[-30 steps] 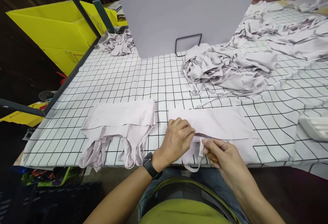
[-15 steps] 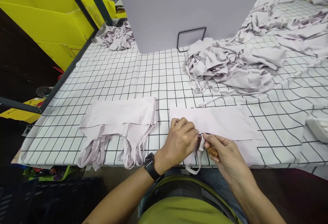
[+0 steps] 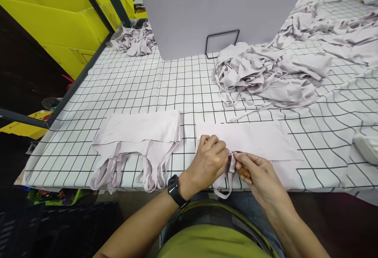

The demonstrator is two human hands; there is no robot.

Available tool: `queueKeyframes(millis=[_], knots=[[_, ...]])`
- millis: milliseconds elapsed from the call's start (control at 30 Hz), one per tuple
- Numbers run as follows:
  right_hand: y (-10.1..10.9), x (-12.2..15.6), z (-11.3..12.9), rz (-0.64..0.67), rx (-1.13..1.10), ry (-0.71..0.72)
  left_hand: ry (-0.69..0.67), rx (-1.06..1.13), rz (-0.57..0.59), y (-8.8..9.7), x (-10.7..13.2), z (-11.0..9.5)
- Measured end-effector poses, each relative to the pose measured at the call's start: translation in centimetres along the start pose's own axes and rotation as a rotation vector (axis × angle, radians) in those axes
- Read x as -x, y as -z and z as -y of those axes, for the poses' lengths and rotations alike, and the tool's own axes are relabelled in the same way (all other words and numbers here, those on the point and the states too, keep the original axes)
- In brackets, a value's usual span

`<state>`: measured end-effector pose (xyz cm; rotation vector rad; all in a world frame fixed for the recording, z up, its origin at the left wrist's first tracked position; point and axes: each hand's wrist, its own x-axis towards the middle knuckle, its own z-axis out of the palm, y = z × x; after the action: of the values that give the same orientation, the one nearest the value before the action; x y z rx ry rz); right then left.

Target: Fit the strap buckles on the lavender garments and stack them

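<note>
Left hand: the left hand [image 3: 210, 157] has its fingers bent and closed on the edge of the flat, pale pink fabric garment [image 3: 251, 140].
Right hand: the right hand [image 3: 256, 171] pinches the narrow, pale fabric strap [image 3: 231, 173] between thumb and finger, just beside the left one; a rounded orange-brown piece [image 3: 244, 173] shows under its fingers.
Garment: it lies at the near edge of the table, on the white cloth with black grid lines [image 3: 177, 88].
Strap: its loop hangs down toward the table edge.
Folded stack: to the left, the neat pale pink stack of strapped garments [image 3: 141, 128] lies apart from the hands.
Loose pile: behind the garment sits the crumpled pale fabric heap [image 3: 265, 73].
</note>
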<state>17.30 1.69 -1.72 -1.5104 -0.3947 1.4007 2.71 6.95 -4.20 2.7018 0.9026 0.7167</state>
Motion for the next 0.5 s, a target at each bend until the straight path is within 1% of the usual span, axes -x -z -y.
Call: queueKeyframes(millis=[100, 300, 500], knots=[[-0.06, -0.03, 0.05, -0.005, -0.014, -0.001, -0.028, -0.012, -0.014, -0.08, 0.1, 0.02], [-0.21, 0.03, 0.24, 0.009, 0.004, -0.007, 0.002, 0.009, -0.033, -0.23, 0.15, 0.04], [-0.19, 0.09, 0.07, 0.012, 0.015, 0.009, -0.006, 0.01, -0.046, -0.08, 0.02, -0.01]])
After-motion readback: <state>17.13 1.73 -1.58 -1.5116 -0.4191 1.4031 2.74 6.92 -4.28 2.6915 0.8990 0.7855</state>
